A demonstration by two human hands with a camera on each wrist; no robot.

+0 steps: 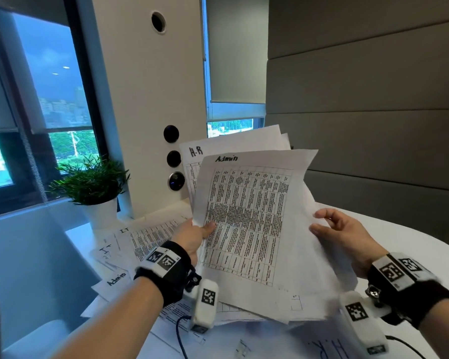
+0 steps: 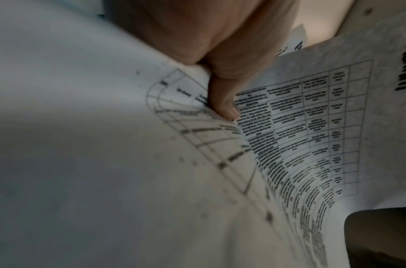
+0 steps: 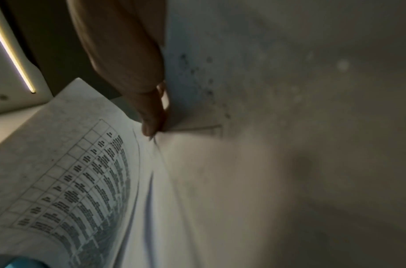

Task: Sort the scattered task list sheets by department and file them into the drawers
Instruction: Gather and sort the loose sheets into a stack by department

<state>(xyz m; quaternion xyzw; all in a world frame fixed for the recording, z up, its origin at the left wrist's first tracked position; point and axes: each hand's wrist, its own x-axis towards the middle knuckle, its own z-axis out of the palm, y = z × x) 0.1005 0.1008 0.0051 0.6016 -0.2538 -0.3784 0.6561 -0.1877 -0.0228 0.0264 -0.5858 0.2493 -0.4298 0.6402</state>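
Sorting step | our left hand (image 1: 192, 235) and right hand (image 1: 345, 237) each pinch the fanned sheets (image 1: 246, 216), raised over bench (image 1: 405, 242) | Admin sheet on top, H.R at 11 o'clock | next: split by heading; drawers unseen

the raised sheets (image 1: 249, 216) fill the middle between both hands, blocking reach to the pillar (image 1: 145, 99) behind. left of them, loose papers (image 1: 130, 244) cover the table (image 1: 399, 234) up to the plant (image 1: 94, 182). the table's right side lies bare and passable, bounded by the padded wall (image 1: 368, 125).
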